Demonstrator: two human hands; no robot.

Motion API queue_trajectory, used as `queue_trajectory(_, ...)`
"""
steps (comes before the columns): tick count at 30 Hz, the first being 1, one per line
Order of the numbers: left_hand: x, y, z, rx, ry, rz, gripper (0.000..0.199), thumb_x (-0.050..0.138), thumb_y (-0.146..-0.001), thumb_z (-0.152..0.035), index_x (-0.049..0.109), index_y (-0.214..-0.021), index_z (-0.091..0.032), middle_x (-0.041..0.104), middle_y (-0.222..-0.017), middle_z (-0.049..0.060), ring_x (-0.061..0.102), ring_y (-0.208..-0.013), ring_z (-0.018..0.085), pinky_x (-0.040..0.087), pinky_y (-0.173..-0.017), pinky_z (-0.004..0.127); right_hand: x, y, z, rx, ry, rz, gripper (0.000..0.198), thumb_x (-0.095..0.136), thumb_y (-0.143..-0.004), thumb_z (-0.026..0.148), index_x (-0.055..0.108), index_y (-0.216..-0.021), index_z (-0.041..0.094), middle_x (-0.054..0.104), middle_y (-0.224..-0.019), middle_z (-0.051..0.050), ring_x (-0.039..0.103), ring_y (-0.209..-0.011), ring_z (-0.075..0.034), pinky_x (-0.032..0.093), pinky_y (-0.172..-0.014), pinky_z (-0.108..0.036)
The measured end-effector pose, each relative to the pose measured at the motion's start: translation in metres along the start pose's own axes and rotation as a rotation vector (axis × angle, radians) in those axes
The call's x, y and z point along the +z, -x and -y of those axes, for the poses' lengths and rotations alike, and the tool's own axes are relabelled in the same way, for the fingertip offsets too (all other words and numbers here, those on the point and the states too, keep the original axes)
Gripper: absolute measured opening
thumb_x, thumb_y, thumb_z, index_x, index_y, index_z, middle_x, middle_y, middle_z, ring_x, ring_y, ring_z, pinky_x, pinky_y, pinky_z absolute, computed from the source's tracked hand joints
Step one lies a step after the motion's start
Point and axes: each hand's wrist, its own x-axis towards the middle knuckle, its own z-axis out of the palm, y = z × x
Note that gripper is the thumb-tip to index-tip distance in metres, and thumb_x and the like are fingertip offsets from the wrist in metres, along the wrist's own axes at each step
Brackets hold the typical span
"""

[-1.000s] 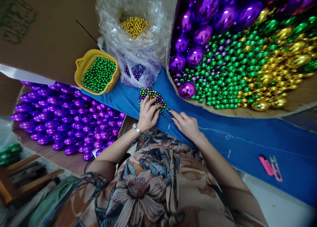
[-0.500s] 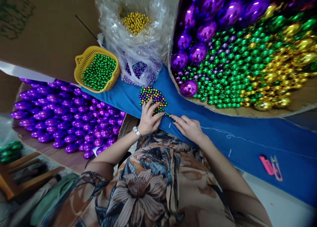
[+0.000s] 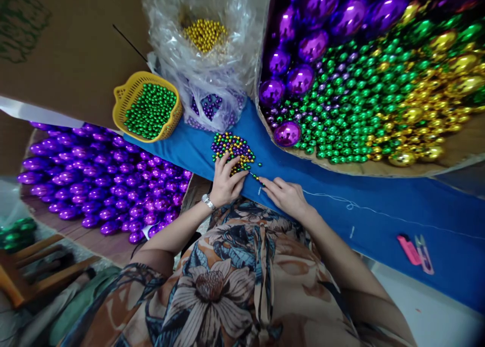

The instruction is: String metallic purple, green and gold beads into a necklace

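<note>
Left hand [image 3: 226, 184] half-curled over shiny round purple-gold-green beads [image 3: 232, 146], can't tell its grip; right hand [image 3: 286, 195] pinches short green-gold beaded strand [image 3: 255, 176]; beads probably light, slippery; pinch sides.

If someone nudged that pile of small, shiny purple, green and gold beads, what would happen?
The multicoloured bead pile would probably spread, since one round green bead lies apart from it. Single beads may roll, looking round, and could feel slippery, given their shine.
</note>
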Motion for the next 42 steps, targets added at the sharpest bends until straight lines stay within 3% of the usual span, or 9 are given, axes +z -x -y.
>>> queue_trajectory(10, 0.000, -0.003, -0.002, 0.020, -0.001, -0.031, 0.022, 0.057, -0.088, -0.026, 0.068, -0.108, -0.026, 0.052, -0.137, 0.009, 0.028, -0.144, 0.032, 0.026, -0.113, 0.062, 0.003, -0.004, 0.004, -0.016, 0.004, -0.016, 0.044, 0.031, -0.102, 0.045, 0.053, -0.139, 0.035, 0.066, -0.090, -0.003, 0.058, -0.064, -0.010, 0.034, -0.058, -0.024)
queue_trajectory(16, -0.001, -0.005, -0.007, 0.043, 0.017, -0.030, 0.020, 0.058, -0.088, -0.026, 0.068, -0.106, -0.026, 0.054, -0.136, 0.009, 0.027, -0.144, 0.032, 0.026, -0.114, 0.062, 0.007, -0.016, 0.010, -0.028, -0.018, -0.078, 0.045, 0.035, -0.101, 0.048, 0.053, -0.139, 0.033, 0.064, -0.099, -0.005, 0.056, -0.065, -0.009, 0.036, -0.056, -0.023)
queue_trajectory(21, -0.003, -0.006, -0.005, -0.020, 0.040, -0.023, 0.019, 0.056, -0.090, -0.028, 0.067, -0.105, -0.025, 0.054, -0.136, 0.008, 0.028, -0.144, 0.031, 0.026, -0.114, 0.061, 0.008, -0.008, 0.003, -0.048, -0.094, -0.174, 0.041, 0.039, -0.100, 0.044, 0.059, -0.133, 0.031, 0.063, -0.097, -0.004, 0.057, -0.070, -0.008, 0.042, -0.060, -0.020)
queue_trajectory(29, -0.001, -0.009, -0.001, -0.032, 0.021, -0.063, 0.017, 0.055, -0.090, -0.026, 0.065, -0.103, -0.022, 0.056, -0.133, 0.010, 0.031, -0.142, 0.031, 0.029, -0.113, 0.060, 0.007, -0.001, 0.000, 0.027, -0.106, -0.248, 0.039, 0.043, -0.099, 0.045, 0.062, -0.130, 0.030, 0.064, -0.096, -0.003, 0.057, -0.069, -0.007, 0.042, -0.060, -0.019)
queue_trajectory(36, 0.001, -0.018, -0.004, -0.047, -0.010, -0.061, 0.024, 0.054, -0.091, -0.028, 0.065, -0.111, -0.022, 0.054, -0.135, 0.011, 0.030, -0.143, 0.032, 0.028, -0.114, 0.059, 0.005, -0.008, 0.004, 0.118, -0.091, -0.222, 0.042, 0.039, -0.100, 0.046, 0.062, -0.131, 0.029, 0.064, -0.097, -0.004, 0.058, -0.070, -0.008, 0.040, -0.059, -0.020)
queue_trajectory(42, 0.007, -0.030, -0.007, -0.048, -0.069, -0.022, 0.029, 0.055, -0.091, -0.030, 0.066, -0.117, -0.031, 0.046, -0.143, 0.008, 0.022, -0.146, 0.035, 0.023, -0.114, 0.063, 0.005, -0.010, 0.007, 0.136, -0.081, -0.173, 0.042, 0.038, -0.100, 0.045, 0.061, -0.132, 0.030, 0.064, -0.098, -0.005, 0.057, -0.070, -0.009, 0.039, -0.058, -0.020)
